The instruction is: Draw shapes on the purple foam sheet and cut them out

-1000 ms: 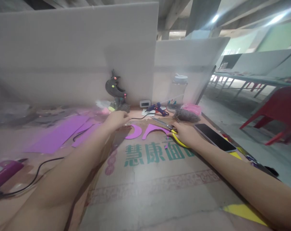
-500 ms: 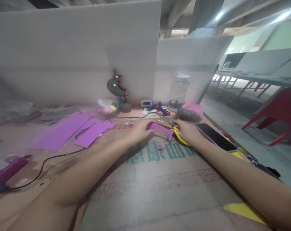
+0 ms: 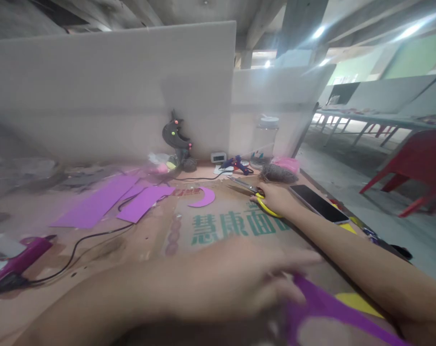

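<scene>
My right hand [image 3: 275,198] is wrapped round the yellow handles of a pair of scissors [image 3: 245,185], whose blades are parted and point left over the cardboard. My left hand [image 3: 239,274], smeared by motion, reaches across the near part of the board. Between its fingers and thumb is a purple paper offcut [image 3: 322,307] with a curved cut-out, hanging toward the lower right. A purple paper crescent [image 3: 208,197] lies flat on the cardboard [image 3: 218,254], left of the scissors and apart from both hands.
Purple paper sheets [image 3: 95,204] lie at the left, near a black cord and a magenta tool [image 3: 23,259]. At the back stand a dark crescent ornament [image 3: 173,134], a small clock [image 3: 218,157], a glue gun [image 3: 239,165] and a clear bottle [image 3: 266,139]. A phone [image 3: 320,204] lies at the right.
My left hand has swung from the scissors down toward me and right, carrying the purple offcut. The purple crescent now lies on the board. My right hand stays with the scissors.
</scene>
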### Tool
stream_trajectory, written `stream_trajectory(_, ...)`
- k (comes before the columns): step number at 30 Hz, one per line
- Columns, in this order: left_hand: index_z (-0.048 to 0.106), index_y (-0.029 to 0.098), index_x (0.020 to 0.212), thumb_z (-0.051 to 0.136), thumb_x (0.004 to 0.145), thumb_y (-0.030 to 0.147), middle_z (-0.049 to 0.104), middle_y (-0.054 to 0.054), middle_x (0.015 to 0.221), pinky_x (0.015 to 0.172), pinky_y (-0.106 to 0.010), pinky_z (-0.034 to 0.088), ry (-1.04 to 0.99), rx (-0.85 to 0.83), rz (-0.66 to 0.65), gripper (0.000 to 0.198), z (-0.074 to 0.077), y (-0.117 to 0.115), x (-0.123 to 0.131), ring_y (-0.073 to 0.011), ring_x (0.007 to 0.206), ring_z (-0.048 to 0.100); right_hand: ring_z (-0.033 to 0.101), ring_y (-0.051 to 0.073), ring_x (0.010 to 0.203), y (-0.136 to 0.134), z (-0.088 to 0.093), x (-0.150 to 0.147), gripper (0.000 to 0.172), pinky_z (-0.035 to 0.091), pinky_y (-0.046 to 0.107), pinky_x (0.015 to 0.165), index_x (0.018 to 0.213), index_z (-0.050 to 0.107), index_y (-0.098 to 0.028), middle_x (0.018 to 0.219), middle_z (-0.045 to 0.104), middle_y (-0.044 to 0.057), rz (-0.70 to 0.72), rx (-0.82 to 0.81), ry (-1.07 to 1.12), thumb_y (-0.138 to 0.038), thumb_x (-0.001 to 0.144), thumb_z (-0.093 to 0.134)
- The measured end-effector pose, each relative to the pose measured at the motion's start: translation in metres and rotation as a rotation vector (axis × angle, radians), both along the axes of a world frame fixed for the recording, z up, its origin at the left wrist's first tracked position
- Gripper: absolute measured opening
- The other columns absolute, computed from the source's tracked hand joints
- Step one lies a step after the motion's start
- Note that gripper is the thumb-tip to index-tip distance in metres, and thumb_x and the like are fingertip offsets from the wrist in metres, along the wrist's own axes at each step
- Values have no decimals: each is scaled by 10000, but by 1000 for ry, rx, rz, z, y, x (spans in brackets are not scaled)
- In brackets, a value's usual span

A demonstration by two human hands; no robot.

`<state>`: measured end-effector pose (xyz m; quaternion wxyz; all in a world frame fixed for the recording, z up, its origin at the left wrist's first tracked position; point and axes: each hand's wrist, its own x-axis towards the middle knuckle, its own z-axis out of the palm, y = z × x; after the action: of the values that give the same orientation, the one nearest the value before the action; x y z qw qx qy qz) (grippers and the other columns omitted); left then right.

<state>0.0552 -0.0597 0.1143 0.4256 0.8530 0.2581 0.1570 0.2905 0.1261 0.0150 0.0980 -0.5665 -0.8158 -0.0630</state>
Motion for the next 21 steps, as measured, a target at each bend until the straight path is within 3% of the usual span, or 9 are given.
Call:
stream_trajectory(2, 429, 407, 1584, 553, 1014, 446, 758, -33, 1257, 947, -335, 567, 96, 121, -123, 585, -2, -13, 10, -243, 1149, 718, 719, 305, 997, 2, -1, 0, 468, 467, 338, 787, 1256, 648, -161, 1167, 764, 164, 5, 3, -5, -531, 973, 605)
stream_trajectory(4, 552, 393, 1500, 544, 1009, 474, 762, -55, 1243, 950, -370, 561, 237, 317, 24, 498, -4, -4, 7, -279, 1131, 717, 718, 308, 1018, 3, -2, 1, 474, 470, 340, 794, 1273, 644, -165, 1180, 761, 163, 8, 8, -7, -534, 981, 595)
stream_trajectory(6, 710, 367, 1291, 544, 995, 465, 774, -62, 1182, 932, -398, 548, 431, 512, 355, 353, -8, 24, -8, -299, 1080, 720, 716, 312, 1040, 4, -4, 1, 481, 472, 342, 807, 1280, 643, -167, 1188, 760, 162, 6, 9, -9, -542, 983, 591)
stream_trajectory(9, 696, 246, 1269, 490, 1004, 445, 747, -131, 1226, 923, -443, 517, 548, 559, 570, 391, -22, 83, -39, -349, 1114, 694, 712, 314, 1066, 5, -5, 1, 489, 471, 341, 820, 1288, 640, -166, 1195, 758, 160, 9, 11, -6, -541, 976, 605)
stream_trajectory(11, 706, 169, 1168, 546, 956, 409, 761, -185, 1096, 840, -443, 517, 639, 549, 696, 359, -40, 119, -57, -378, 1005, 715, 713, 315, 1068, 5, -6, 1, 482, 470, 342, 814, 1295, 637, -169, 1199, 757, 154, 18, 13, -3, -535, 984, 593)
stream_trajectory(15, 699, 163, 1033, 694, 863, 471, 745, -201, 1096, 841, -407, 505, 689, 539, 746, 352, -79, 152, -75, -383, 1031, 704, 716, 316, 1058, 5, -5, 1, 492, 468, 345, 801, 1306, 630, -168, 1191, 759, 154, 22, 17, -13, -549, 1005, 546)
stream_trajectory(21, 631, 198, 1279, 601, 955, 354, 685, -169, 1342, 994, -397, 480, 586, 594, 722, 361, -106, 159, -72, -335, 1227, 644, 713, 314, 1083, 2, -4, -2, 505, 475, 337, 823, 1326, 613, -167, 1218, 747, 166, -6, -24, -13, -545, 993, 577)
